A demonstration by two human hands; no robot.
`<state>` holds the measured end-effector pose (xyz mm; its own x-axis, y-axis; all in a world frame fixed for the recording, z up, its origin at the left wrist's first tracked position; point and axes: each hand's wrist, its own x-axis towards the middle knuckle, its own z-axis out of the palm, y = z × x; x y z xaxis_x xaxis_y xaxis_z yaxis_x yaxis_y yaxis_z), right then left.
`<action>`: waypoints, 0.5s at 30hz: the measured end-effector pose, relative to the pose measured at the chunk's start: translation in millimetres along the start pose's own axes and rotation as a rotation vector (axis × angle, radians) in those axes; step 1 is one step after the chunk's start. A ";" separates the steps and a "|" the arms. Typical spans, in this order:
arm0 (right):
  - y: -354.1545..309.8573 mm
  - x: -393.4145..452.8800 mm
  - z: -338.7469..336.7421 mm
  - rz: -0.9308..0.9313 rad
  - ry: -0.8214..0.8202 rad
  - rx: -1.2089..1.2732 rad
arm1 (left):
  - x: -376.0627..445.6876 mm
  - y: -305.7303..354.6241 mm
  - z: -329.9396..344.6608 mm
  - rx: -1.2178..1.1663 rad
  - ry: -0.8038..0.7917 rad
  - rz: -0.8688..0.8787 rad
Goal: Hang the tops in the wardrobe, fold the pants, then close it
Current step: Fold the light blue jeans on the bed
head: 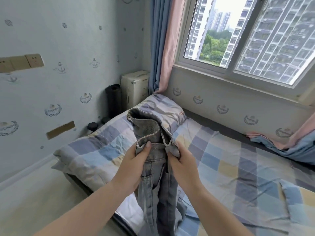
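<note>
I hold a pair of light grey-blue jeans (154, 184) up over the bed. My left hand (134, 166) grips the waistband at its left side, thumb on top of the denim. My right hand (180, 165) grips the waistband at its right side. The waist gapes open above my hands, and the legs hang down toward the mattress edge. The wardrobe and the tops are out of view.
A bed with a checked blue, grey and yellow sheet (238, 167) and a matching pillow (163, 109) fills the right. Pink and blue curtains (162, 48) hang by the window. A white appliance (134, 87) and a dark roll (113, 99) stand in the corner.
</note>
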<state>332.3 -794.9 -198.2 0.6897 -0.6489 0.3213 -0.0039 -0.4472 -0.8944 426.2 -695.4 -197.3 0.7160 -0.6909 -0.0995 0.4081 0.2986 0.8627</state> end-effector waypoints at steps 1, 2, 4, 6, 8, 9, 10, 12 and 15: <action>2.0 4.9 -6.5 0.009 0.047 -0.018 | 2.7 2.4 0.8 0.020 0.004 0.002; 1.5 12.0 -16.5 0.010 0.092 -0.034 | 6.5 6.4 5.7 0.047 -0.006 0.007; -4.3 30.2 -33.2 0.003 0.159 -0.064 | 12.7 16.7 17.1 0.078 -0.029 0.013; -18.9 51.3 -61.6 -0.043 0.233 -0.057 | 17.5 31.0 41.5 0.068 -0.093 0.035; -36.7 74.3 -94.0 -0.062 0.303 -0.098 | 19.4 45.9 65.8 0.036 -0.143 0.061; -47.1 83.9 -114.2 -0.068 0.354 -0.134 | 18.3 54.6 80.9 0.009 -0.180 0.070; -59.6 90.5 -137.2 -0.068 0.399 -0.154 | 15.1 62.3 97.3 -0.019 -0.223 0.074; -82.3 104.0 -185.3 -0.071 0.497 -0.199 | 5.6 74.4 130.5 -0.109 -0.281 0.060; -112.2 114.7 -250.9 -0.057 0.661 -0.265 | -10.9 80.5 177.9 -0.256 -0.323 0.013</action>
<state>230.2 -973.6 17.1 0.1112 -0.8201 0.5613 -0.2146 -0.5713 -0.7922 350.5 -780.9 -38.6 0.5240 -0.8450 0.1066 0.5568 0.4346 0.7079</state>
